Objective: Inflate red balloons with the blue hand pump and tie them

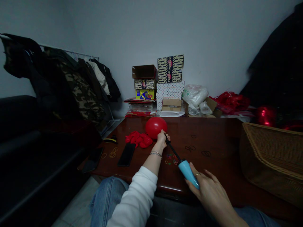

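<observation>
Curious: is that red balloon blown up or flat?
Blown up: the red balloon on the pump is round, unlike the flat balloons beside it.

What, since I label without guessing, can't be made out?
Head view: red balloon neck, hidden by the left hand.
Head view: pump rear end, under the right hand.
Head view: basket, cut by the right edge; its wall hides the inside.
Head view: boxes, print too small.

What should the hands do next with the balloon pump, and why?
Probably push the pump in toward the balloon: its rod is drawn out, the balloon looks small, the left hand pinches its neck, and the right hand grips the blue end.
</observation>
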The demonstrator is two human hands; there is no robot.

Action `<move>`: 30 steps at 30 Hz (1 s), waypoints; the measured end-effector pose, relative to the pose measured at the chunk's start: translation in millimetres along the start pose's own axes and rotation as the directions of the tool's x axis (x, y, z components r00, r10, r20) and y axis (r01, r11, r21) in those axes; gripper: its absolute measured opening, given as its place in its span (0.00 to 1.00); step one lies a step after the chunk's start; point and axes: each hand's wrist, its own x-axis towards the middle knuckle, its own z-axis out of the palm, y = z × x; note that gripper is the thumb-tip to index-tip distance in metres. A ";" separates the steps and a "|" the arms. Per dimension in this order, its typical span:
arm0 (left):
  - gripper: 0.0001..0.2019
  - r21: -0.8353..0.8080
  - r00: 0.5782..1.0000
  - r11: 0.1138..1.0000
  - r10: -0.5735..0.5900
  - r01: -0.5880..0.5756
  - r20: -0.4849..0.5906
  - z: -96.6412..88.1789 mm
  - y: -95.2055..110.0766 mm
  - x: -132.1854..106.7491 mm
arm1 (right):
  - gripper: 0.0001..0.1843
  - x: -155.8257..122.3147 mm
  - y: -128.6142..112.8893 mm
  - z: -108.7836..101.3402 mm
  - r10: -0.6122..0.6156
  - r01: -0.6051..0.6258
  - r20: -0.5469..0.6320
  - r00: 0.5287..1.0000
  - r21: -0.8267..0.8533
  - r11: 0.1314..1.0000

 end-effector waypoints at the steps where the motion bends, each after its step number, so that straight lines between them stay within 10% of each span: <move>1: 0.14 0.001 1.000 1.000 0.003 -0.003 -0.004 0.1 0.4 -0.3 | 0.26 1.8 -0.8 -0.4 0.001 -0.001 0.004 1.000 0.005 1.000; 18: 0.14 0.041 0.999 0.999 -0.032 0.031 0.006 9.5 -14.6 -15.2 | 0.31 77.0 -31.5 -4.9 0.048 -0.047 0.021 0.999 -0.076 0.996; 30: 0.14 0.024 1.000 1.000 -0.006 0.006 0.011 -0.5 -3.5 -5.8 | 0.26 25.4 -13.6 4.3 -0.026 0.025 -0.053 0.998 -0.010 1.000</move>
